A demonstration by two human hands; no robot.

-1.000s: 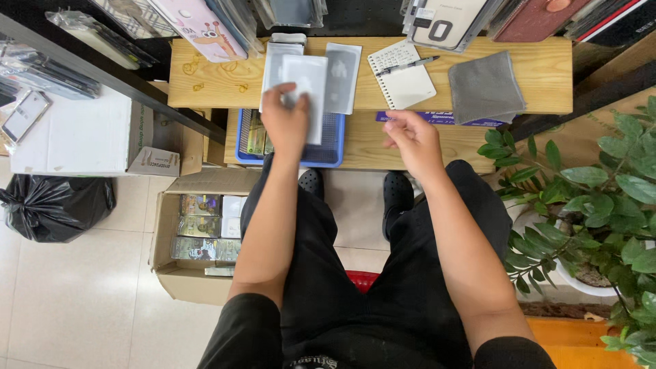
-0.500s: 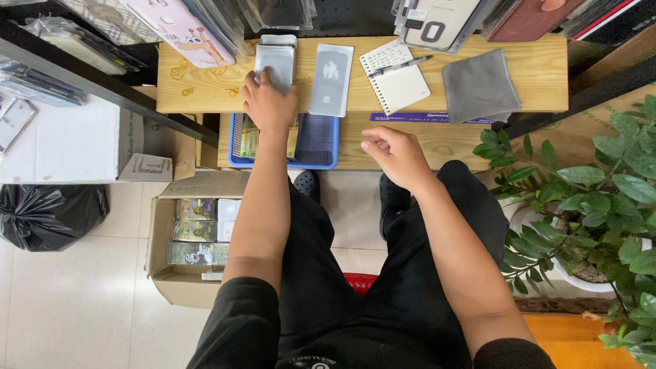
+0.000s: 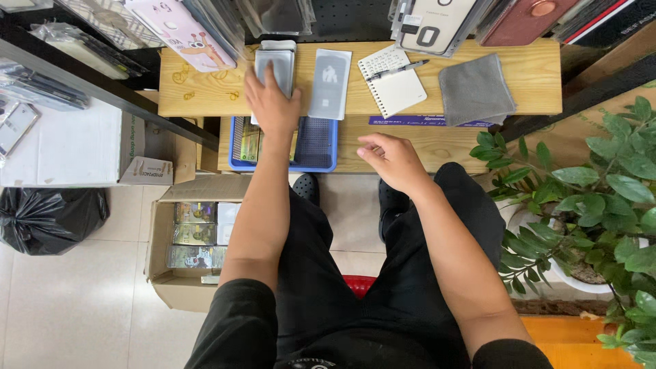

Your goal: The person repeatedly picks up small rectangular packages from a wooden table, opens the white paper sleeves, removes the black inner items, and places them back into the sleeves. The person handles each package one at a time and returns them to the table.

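My left hand point(image 3: 272, 102) lies palm down on a stack of flat grey-white packets point(image 3: 277, 58) at the back of the wooden table point(image 3: 198, 92), its fingers spread over the top one. A second grey packet with a dark picture point(image 3: 329, 83) lies just to its right, apart from the hand. My right hand point(image 3: 391, 160) hovers lower, over the table's front edge, with curled fingers and nothing in it. A blue mesh basket point(image 3: 314, 147) with small packets sits under my left wrist.
A spiral notepad point(image 3: 393, 89) with a pen point(image 3: 398, 68) and a grey cloth point(image 3: 476, 89) lie to the right. Phone cases hang above. An open cardboard box point(image 3: 195, 236) and black bag point(image 3: 51, 215) are on the floor at left, a potted plant point(image 3: 588, 198) at right.
My left hand carried a packet to the back left and now presses it on the stack. My right hand has drawn back from the table toward me.
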